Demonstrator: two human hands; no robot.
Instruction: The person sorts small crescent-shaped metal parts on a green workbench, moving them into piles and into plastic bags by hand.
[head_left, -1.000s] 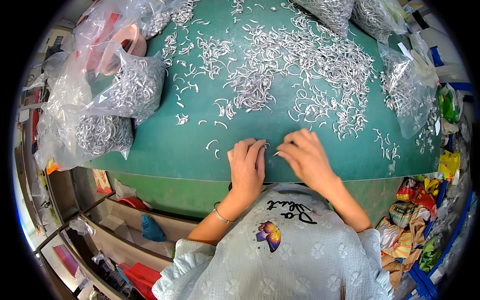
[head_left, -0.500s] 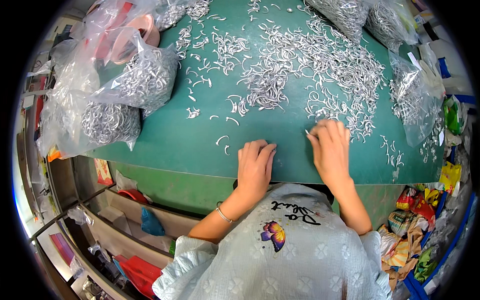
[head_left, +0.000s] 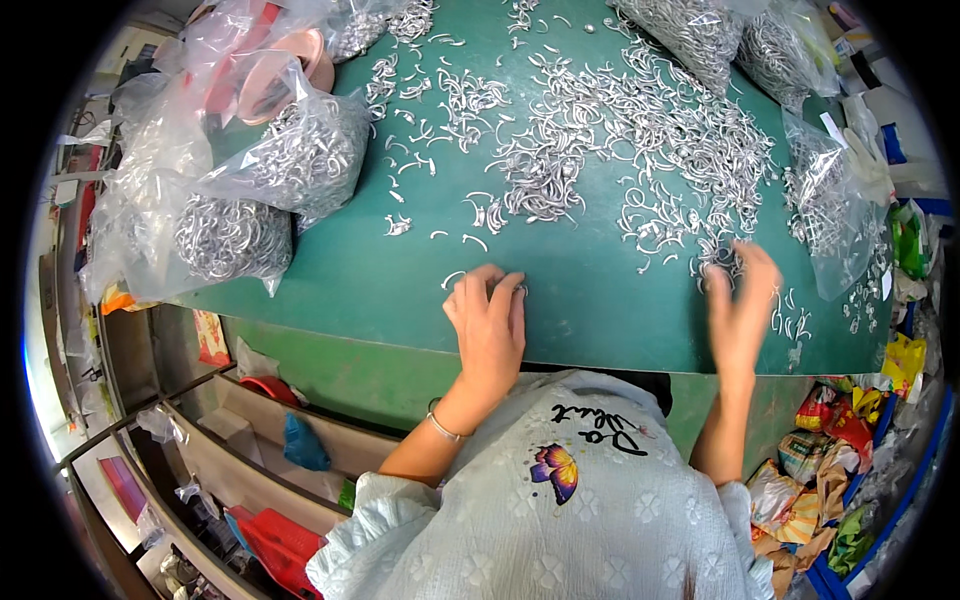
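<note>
Your hands: two, both over one green table [head_left: 350,305], set well apart.
Left hand: your left hand [head_left: 486,325] is near the table's front edge, fingers bent and the thumb near them; a glint of silver shows at the tips, but you cannot tell how firmly, if at all, it is gripped.
Right hand: your right hand [head_left: 741,308] is blurred, thumb and fingers spread well apart at the near edge of the loose metal; it has no visible hold on a piece.
Curved metal pieces: the loose curved pieces [head_left: 690,150] are far too many to count, in one large spread across the table's middle and right.
Strays: one stray piece [head_left: 453,281] lies just beside your left hand; two more [head_left: 475,242] lie farther up.
Clear bags: six hold metal, three per side; a front-left bag [head_left: 235,240] sits nearest you on that side, a right-hand bag [head_left: 825,210] beyond your right hand.
Pink bowl: one pink bowl [head_left: 321,72], behind the left bags.
Bracelet: one bracelet [head_left: 446,427], on your left wrist.
Butterfly: one butterfly print [head_left: 556,473], on your shirt [head_left: 600,520].
</note>
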